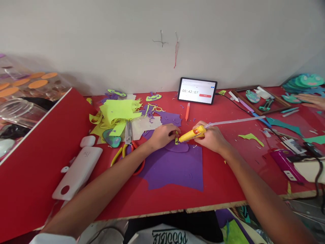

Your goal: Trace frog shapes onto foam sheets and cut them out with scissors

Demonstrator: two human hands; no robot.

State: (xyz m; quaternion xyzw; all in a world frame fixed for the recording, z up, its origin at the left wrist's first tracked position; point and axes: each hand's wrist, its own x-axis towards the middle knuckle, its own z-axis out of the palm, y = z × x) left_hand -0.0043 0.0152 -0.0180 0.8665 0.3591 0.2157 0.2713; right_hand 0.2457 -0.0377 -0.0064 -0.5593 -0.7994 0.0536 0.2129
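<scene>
My right hand (212,138) is wrapped round a yellow glue gun (192,133), and a long translucent glue stick (236,120) sticks out of its back end. The gun's nozzle points left at a small yellow-green piece (176,140). My left hand (164,135) pinches that piece with its fingertips, just above a rounded purple cutout (179,147). Beneath the cutout lies a larger purple sheet (175,169). Scissors (128,134) with red and yellow handles rest beside my left forearm, partly hidden by it.
Yellow-green sheets and scraps (118,110) are piled at the left. A tablet (197,90) showing a timer leans on the wall, with an orange pen (187,112) before it. A white power bank (77,173) lies left. Another person's hand (311,100) is at the right, near a brown tray (276,111).
</scene>
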